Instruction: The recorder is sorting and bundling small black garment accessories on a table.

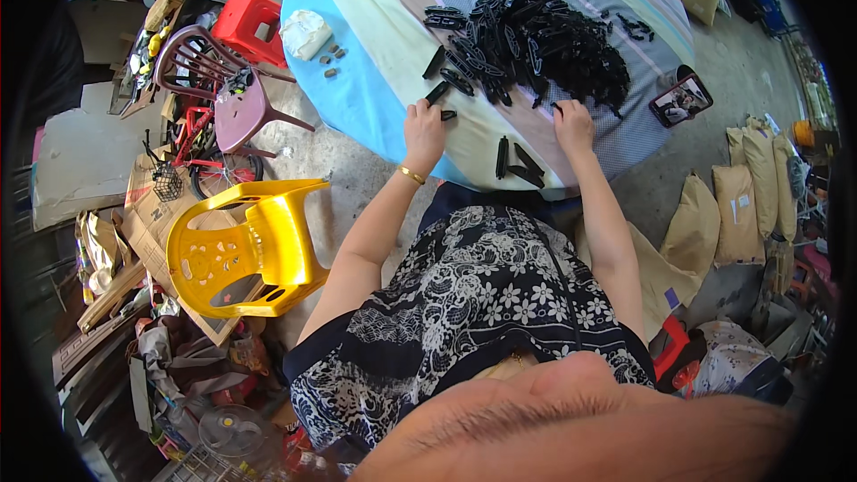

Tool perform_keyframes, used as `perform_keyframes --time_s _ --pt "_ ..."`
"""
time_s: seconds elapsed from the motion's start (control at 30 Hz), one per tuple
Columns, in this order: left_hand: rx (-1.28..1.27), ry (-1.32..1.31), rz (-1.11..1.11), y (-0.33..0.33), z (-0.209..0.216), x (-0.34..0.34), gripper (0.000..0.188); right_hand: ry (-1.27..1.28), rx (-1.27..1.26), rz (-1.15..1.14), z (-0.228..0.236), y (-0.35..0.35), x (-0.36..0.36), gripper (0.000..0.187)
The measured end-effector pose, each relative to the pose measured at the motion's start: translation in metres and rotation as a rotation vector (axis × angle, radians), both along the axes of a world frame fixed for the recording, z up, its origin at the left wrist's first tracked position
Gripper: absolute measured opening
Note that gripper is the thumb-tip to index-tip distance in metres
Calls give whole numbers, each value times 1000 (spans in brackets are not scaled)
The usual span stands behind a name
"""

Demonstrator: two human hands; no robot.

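Note:
A large heap of narrow black plastic pieces point(544, 45), shaped like long clips, lies on the cloth-covered table point(384, 27). At the heap's near left, my left hand point(425, 134) has its fingers closed on one long black piece point(436, 93). A shorter black piece point(448, 115) lies right beside those fingers. My right hand point(573, 129) is at the heap's near edge, fingers pinched, with a dark bit of a black piece at their tips; most of it is hidden. Between my hands and nearer to me, several loose black pieces point(528, 159) lie close together.
A phone point(681, 100) rests at the table's right edge. On the left part are a white plastic bag point(305, 34) and several small brown bits point(332, 61). A yellow chair point(250, 250), purple chair point(237, 107) and red stool point(250, 29) stand left; tan sacks point(737, 214) stand right.

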State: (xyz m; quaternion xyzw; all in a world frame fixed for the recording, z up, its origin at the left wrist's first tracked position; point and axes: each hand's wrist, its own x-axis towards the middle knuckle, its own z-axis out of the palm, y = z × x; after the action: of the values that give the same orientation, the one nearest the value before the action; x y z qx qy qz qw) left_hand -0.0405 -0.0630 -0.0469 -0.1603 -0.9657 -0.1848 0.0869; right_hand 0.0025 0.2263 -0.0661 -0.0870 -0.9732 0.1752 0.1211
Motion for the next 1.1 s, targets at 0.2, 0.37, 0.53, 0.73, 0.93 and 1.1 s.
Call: perform_keyframes --time_s 0.2,0.37,0.53,0.73,0.93,1.1 --pt "400 -363 -251 21 9 25 30 134 -723 73 46 -62 17 20" --pt "882 -760 -329 47 28 39 35 69 -734 172 60 -81 38 14" --pt "1504 -1119 -142 48 7 38 32 107 -856 129 71 -80 52 10" --pt "1815 -1357 -135 53 6 41 25 178 -784 102 84 -82 58 9" --pt "1764 -1373 -102 53 11 45 22 378 -604 170 91 -83 54 9" --pt "1746 -1342 -59 53 19 47 24 374 -327 287 95 -83 54 13"
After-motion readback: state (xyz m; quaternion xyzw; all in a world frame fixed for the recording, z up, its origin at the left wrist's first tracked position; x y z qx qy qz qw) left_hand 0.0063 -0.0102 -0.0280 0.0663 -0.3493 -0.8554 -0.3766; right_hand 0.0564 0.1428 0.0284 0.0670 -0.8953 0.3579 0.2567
